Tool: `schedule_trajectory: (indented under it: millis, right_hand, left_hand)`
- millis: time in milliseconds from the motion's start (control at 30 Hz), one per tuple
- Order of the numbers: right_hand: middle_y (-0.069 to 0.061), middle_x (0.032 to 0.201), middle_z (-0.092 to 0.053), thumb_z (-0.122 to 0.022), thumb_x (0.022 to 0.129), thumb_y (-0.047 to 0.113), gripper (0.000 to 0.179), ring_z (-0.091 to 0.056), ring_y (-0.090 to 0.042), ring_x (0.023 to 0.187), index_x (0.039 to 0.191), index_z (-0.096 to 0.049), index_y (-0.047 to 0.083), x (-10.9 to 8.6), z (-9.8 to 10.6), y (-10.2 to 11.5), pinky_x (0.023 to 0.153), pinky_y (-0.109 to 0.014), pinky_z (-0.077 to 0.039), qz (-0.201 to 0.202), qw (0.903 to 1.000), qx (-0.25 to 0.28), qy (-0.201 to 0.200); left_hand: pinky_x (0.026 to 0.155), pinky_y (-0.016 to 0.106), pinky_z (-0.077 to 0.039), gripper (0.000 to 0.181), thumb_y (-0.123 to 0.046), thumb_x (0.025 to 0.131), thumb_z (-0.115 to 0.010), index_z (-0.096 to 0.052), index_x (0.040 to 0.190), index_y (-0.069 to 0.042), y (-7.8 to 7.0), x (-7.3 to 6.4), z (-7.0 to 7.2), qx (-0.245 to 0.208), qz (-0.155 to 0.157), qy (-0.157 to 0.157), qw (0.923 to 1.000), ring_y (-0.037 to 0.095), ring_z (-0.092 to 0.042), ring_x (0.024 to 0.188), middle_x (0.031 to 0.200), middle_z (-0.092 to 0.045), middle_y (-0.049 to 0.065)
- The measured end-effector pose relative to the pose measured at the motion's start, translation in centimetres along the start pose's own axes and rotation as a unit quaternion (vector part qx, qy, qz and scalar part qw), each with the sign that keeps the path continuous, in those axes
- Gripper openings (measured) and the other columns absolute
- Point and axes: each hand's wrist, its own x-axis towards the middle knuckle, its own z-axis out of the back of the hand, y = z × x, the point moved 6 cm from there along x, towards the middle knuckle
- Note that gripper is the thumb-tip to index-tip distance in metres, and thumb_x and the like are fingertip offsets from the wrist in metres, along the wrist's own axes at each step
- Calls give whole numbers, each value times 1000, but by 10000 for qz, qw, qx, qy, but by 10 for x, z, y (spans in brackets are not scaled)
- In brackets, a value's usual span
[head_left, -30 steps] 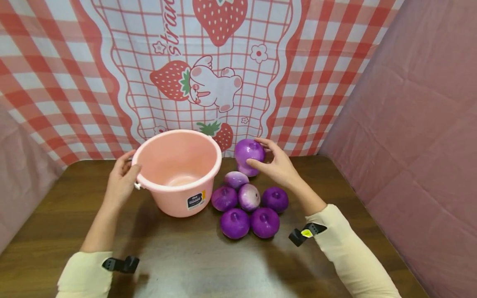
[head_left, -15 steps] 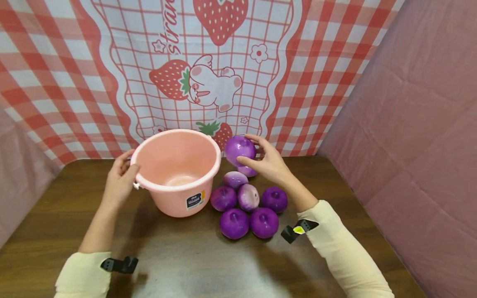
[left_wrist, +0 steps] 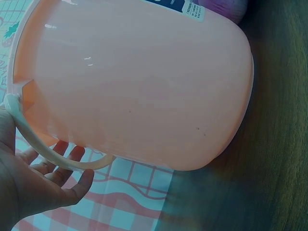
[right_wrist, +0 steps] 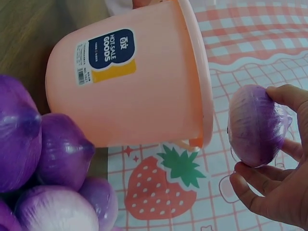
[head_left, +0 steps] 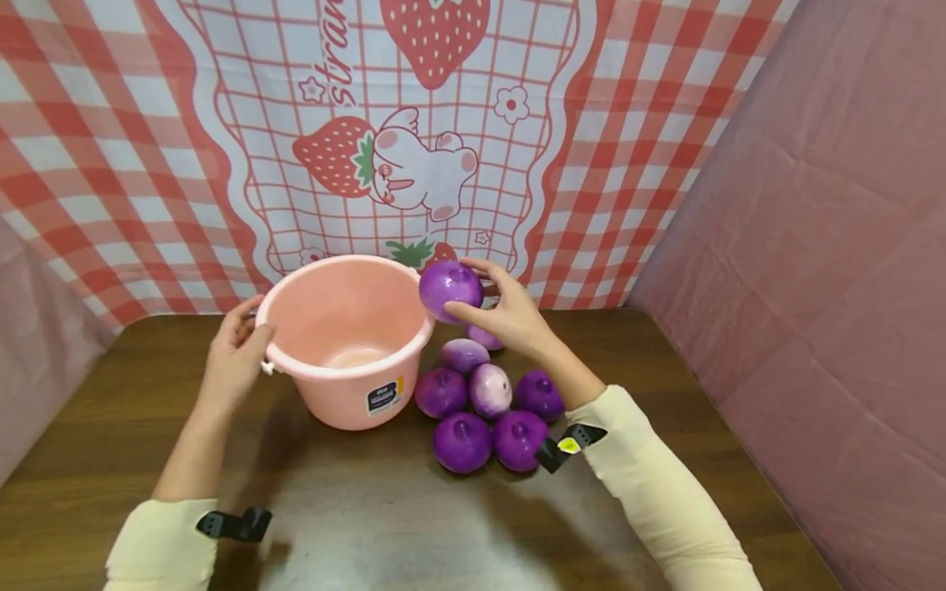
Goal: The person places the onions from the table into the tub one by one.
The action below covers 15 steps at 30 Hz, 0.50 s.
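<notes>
A pink plastic bucket [head_left: 325, 398] stands upright on the table. My left hand [head_left: 235, 353] holds it at the left side of the rim, and in the left wrist view its fingers curl by the loop handle [left_wrist: 70, 164]. My right hand [head_left: 513, 312] grips a purple onion [head_left: 446, 287] between thumb and fingers, raised beside the bucket's right rim. The right wrist view has that onion [right_wrist: 257, 125] just off the bucket's mouth. Several other purple onions [head_left: 461, 443] lie clustered right of the bucket, one with a paler skin [head_left: 491, 391]. One more onion [head_left: 484, 336] is partly hidden behind my right hand.
The brown wooden table [head_left: 355, 525] carries everything. A red-and-white strawberry cloth [head_left: 547, 164] hangs behind its far edge, close to the bucket. Plain pink cloth [head_left: 813, 246] closes off the right side.
My right hand has carried the onion left and slightly up, away from the onion behind it, to the bucket's rim. The left hand and bucket have stayed nearly still.
</notes>
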Motion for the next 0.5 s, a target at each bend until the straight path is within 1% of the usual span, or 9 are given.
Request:
schedule_trajectory:
  millis: [167,233,400,500]
  right_hand:
    - [-3,132,-52,-74,78,33,65,-53,-21,110,136,-46,24,5,-8,10,82,-36,-52,87,9999,94,58]
    - [-3,132,-52,-74,78,32,65,-53,-22,110,136,-46,23,6,-11,14,83,-35,-53,164,9997,160,78]
    - [-2,131,-53,-75,78,30,63,-54,-22,109,134,-48,23,7,-18,17,81,-32,-54,244,9995,154,119]
    - [-2,131,-53,-75,77,30,64,-55,-21,109,134,-47,24,6,-22,19,81,-32,-54,265,9994,137,155]
  left_hand:
    - [58,9,-48,51,-14,94,-48,-34,140,-1,-1,0,1,-54,22,-23,10000,-5,-58,69,88,-58,-26]
    - [58,9,-47,51,-14,94,-48,-33,140,-1,-1,0,1,-43,30,-35,10000,-5,-58,69,88,-58,-27]
    - [57,9,-47,50,-15,94,-48,-34,141,-1,0,0,0,40,70,-35,10000,-6,-57,68,86,-58,-28]
    - [58,9,-47,51,-15,94,-48,-34,141,-2,0,-1,-1,9,94,-26,10000,-6,-57,69,88,-58,-27]
